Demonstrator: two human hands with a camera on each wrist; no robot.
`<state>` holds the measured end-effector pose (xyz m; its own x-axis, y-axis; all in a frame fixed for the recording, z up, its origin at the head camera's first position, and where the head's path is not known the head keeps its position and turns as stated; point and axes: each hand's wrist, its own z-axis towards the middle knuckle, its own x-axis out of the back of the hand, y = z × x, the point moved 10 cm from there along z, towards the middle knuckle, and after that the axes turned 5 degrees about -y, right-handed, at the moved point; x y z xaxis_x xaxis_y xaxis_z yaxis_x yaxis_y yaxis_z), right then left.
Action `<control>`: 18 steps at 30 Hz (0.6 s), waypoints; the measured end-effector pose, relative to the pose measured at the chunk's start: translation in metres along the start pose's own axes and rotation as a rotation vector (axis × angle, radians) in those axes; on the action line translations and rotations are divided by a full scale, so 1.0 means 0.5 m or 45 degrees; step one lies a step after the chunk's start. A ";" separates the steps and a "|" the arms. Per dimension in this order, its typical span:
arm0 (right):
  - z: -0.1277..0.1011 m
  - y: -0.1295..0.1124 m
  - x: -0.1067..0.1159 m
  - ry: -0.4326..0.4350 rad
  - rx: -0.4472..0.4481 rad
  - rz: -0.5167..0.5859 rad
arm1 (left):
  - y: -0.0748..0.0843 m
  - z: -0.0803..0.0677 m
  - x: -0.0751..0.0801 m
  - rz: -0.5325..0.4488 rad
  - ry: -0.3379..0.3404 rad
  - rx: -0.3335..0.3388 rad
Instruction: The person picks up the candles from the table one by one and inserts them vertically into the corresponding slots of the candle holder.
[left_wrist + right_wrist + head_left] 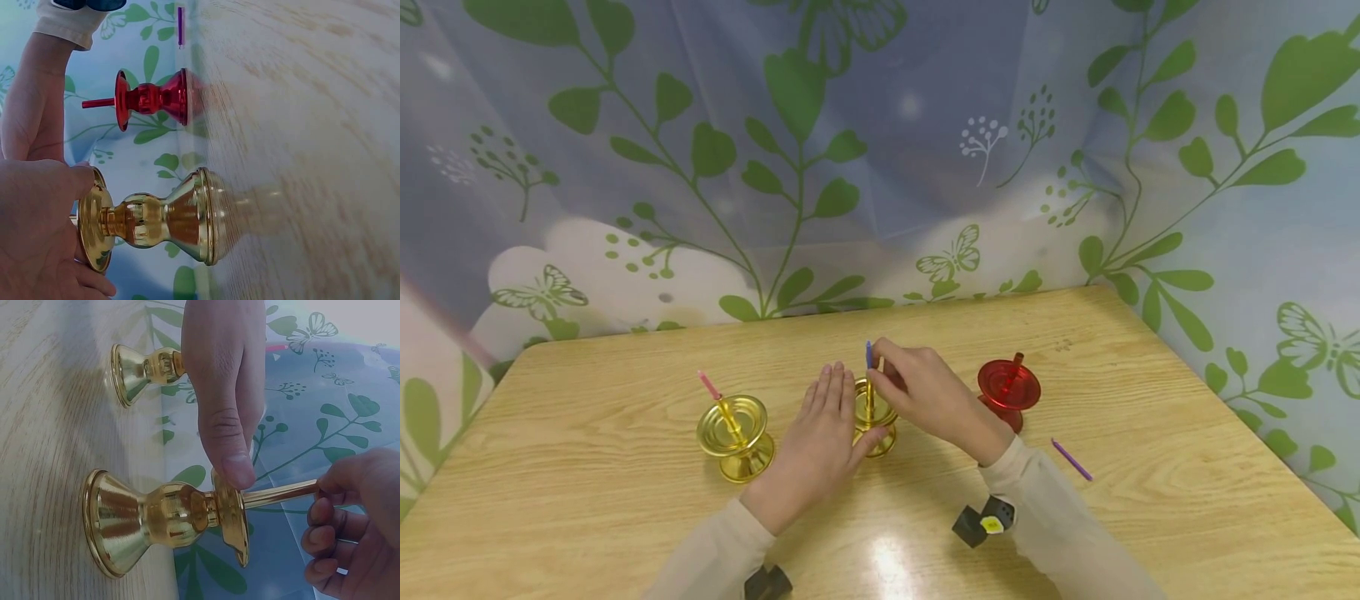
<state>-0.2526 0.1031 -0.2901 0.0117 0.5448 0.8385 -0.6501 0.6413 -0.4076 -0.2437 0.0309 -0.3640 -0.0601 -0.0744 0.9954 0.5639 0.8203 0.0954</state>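
Note:
A gold candle holder (871, 414) (156, 219) (162, 515) stands mid-table between my hands. My right hand (882, 372) (325, 494) pinches a thin blue-tipped candle (868, 353) whose gold stem (281, 493) stands upright in the holder's dish. My left hand (831, 417) (37, 237) (222, 394) lies beside the holder with straight fingers, its thumb resting on the dish rim. To the left stands a second gold holder (733, 429) (140, 369) with a pink candle (709, 385) in it. A red holder (1009, 387) (150, 99) stands to the right.
A loose purple candle (1071, 459) (180, 25) lies on the wooden table (1150, 400) right of my right sleeve. A leaf-print curtain (880, 150) closes off the table's back and right sides. Black wrist cameras (985, 521) sit on both sleeves.

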 end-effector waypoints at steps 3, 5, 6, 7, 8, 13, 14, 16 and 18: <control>-0.001 0.001 0.000 -0.008 -0.009 0.002 | 0.002 -0.001 0.002 0.009 0.015 -0.009; -0.002 0.002 -0.001 -0.016 -0.016 0.000 | 0.003 -0.001 0.003 0.013 0.022 -0.016; -0.003 0.003 -0.001 -0.020 -0.020 0.000 | 0.003 -0.002 0.003 0.011 0.025 -0.018; -0.003 0.003 -0.002 -0.023 -0.023 -0.002 | 0.003 -0.002 0.004 0.010 0.027 -0.020; -0.004 0.003 -0.002 -0.028 -0.027 -0.003 | 0.003 -0.002 0.004 0.008 0.027 -0.020; -0.006 0.003 -0.001 -0.051 -0.043 -0.005 | 0.002 -0.002 0.004 -0.012 0.027 -0.013; -0.007 0.003 0.001 -0.053 -0.046 -0.003 | 0.002 -0.002 0.004 -0.015 0.027 -0.013; -0.011 0.004 0.005 -0.050 -0.053 -0.007 | 0.002 -0.002 0.005 -0.025 0.030 -0.014; -0.017 0.006 0.009 -0.044 -0.057 -0.013 | 0.001 -0.001 0.006 -0.026 0.033 -0.012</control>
<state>-0.2482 0.1122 -0.2906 -0.0087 0.5196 0.8544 -0.6155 0.6706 -0.4141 -0.2431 0.0307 -0.3612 -0.0503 -0.1056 0.9931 0.5703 0.8133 0.1154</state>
